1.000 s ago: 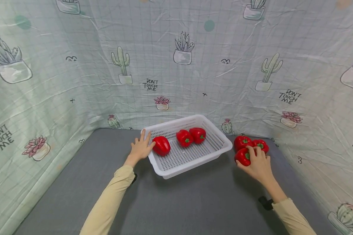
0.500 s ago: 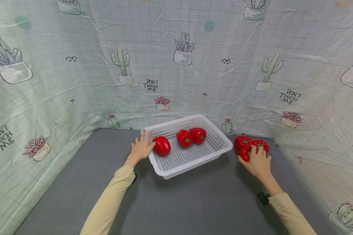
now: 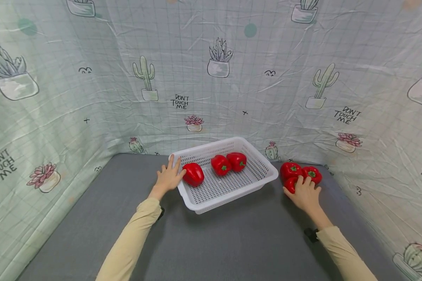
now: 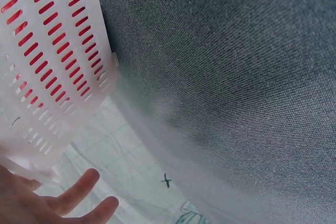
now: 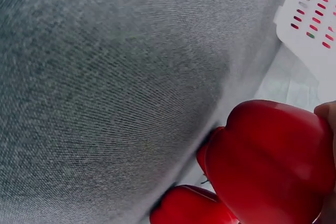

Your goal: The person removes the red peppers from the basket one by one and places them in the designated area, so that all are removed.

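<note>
My left hand (image 3: 167, 177) lies on the left rim of a white perforated plastic basket (image 3: 228, 200), its fingers spread and fairly straight. In the left wrist view, fingers (image 4: 79, 190) reach past the basket's corner. Over on the right, my right hand (image 3: 306, 196) grips a red bell pepper (image 3: 290, 184), partly covered by the fingers. That same pepper (image 5: 273, 161) fills the lower right of the right wrist view, with a fingertip at its edge. Just behind it sit two more red bell peppers, one at the left (image 3: 291, 170) and one at the right (image 3: 313, 174).
Inside the basket are three red bell peppers: one near the left hand (image 3: 194, 174) and a pair (image 3: 220, 165) towards the back. A dark grey cloth (image 3: 214, 242) covers the table. A cactus-print curtain (image 3: 211, 101) closes off the back and sides.
The right hand and its pepper have shifted slightly away from me, close against the two peppers behind, and the forearm has swung a little left. The left hand and basket have stayed still.
</note>
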Demonstrator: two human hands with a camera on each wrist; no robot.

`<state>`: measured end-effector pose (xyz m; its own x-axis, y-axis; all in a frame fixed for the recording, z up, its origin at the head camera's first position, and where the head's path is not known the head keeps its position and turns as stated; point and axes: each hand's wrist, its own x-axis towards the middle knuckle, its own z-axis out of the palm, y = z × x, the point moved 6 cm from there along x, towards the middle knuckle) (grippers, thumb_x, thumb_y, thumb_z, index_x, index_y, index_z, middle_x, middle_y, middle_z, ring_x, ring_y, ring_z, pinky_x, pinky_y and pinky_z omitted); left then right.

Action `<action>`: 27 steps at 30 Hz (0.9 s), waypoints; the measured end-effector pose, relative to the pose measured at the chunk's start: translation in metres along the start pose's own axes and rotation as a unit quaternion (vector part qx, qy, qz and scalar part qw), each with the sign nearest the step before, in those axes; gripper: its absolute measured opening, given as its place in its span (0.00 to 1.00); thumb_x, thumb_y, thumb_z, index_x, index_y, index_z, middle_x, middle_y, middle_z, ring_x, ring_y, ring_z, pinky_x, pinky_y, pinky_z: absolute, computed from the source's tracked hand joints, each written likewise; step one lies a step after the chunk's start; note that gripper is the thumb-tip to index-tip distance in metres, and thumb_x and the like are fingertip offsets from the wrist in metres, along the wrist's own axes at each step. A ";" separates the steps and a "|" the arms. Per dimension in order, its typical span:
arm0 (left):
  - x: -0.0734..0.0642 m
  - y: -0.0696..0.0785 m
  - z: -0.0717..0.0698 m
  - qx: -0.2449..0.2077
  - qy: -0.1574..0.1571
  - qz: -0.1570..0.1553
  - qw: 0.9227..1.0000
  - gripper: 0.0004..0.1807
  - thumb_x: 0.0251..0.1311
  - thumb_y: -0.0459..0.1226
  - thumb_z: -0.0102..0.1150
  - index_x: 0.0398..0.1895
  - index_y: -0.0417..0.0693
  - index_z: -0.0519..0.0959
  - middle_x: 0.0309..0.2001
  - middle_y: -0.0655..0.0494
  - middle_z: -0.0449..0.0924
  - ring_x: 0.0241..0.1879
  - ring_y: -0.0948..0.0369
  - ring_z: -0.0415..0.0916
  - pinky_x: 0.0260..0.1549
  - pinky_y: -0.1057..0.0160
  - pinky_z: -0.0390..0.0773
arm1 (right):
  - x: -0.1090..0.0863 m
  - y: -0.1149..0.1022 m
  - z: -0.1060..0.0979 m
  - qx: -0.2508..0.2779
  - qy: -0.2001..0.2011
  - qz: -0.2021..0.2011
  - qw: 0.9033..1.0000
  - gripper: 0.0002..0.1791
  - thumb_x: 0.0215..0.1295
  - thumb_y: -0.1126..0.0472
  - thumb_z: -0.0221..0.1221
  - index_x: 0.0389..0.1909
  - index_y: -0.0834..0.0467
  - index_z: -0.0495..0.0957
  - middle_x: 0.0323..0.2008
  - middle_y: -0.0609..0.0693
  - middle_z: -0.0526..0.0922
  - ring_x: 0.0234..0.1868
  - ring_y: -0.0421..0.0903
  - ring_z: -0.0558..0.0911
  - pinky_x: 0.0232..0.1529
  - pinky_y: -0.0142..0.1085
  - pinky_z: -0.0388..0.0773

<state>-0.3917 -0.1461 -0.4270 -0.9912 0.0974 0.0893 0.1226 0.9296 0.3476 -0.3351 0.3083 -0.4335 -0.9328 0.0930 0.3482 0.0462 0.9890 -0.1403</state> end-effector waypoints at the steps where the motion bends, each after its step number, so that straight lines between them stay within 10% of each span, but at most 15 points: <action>1: 0.000 0.000 0.000 -0.001 0.000 0.000 1.000 0.36 0.62 0.53 0.37 0.69 0.47 0.46 0.71 0.43 0.35 0.60 0.31 0.48 0.53 0.30 0.49 | 0.000 0.000 0.001 -0.002 -0.005 0.001 1.000 0.39 0.48 0.45 0.59 0.46 0.74 0.59 0.41 0.75 0.63 0.41 0.72 0.65 0.41 0.67 0.59; 27: 0.000 0.001 0.000 -0.002 0.006 -0.004 1.000 0.36 0.62 0.53 0.37 0.69 0.47 0.47 0.71 0.43 0.36 0.60 0.31 0.49 0.53 0.30 0.49 | 0.003 0.007 0.016 -0.003 -0.067 0.005 0.998 0.45 0.45 0.41 0.60 0.48 0.75 0.59 0.41 0.73 0.63 0.43 0.72 0.65 0.43 0.69 0.57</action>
<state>-0.3914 -0.1451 -0.4261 -0.9915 0.0861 0.0971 0.1152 0.9287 0.3524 -0.3434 0.3137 -0.4484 -0.9715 0.0876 0.2201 0.0582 0.9889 -0.1368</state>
